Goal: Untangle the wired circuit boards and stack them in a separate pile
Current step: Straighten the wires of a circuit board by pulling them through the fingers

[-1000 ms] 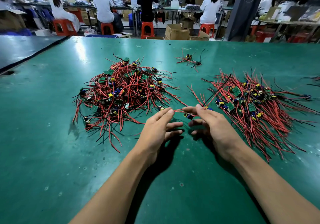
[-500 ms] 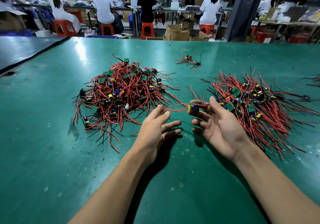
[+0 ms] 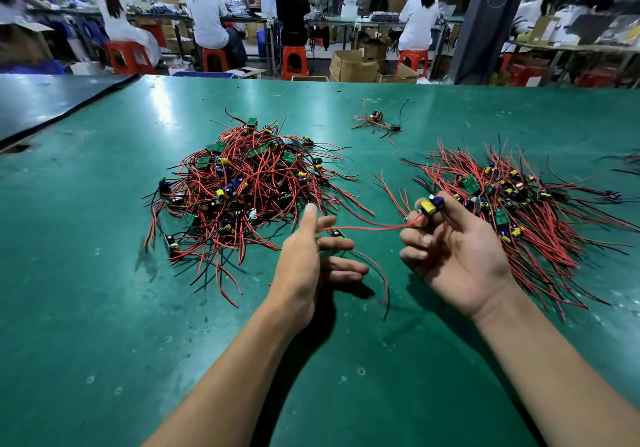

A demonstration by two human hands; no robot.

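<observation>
A tangled heap of small green circuit boards with red and black wires (image 3: 242, 190) lies left of centre on the green table. A second, more combed-out pile of boards (image 3: 512, 211) lies to the right. My right hand (image 3: 453, 249), palm up, pinches one small board with a yellow and blue part (image 3: 430, 205) between thumb and fingers, next to the right pile. A red wire (image 3: 363, 227) runs from that board to my left hand (image 3: 308, 256), which pinches the wire between thumb and index finger. Another board with hanging wires (image 3: 337, 234) shows just beyond my left fingers.
A small separate cluster of boards and wires (image 3: 375, 122) lies further back on the table (image 3: 104, 308). A few wire ends (image 3: 627, 159) show at the right edge. Beyond the table's far edge, people sit on red stools at other benches, with cardboard boxes on the floor.
My right hand has turned palm up and lifted the board towards the right pile. My hands have spread apart, and the red wire is stretched between them.
</observation>
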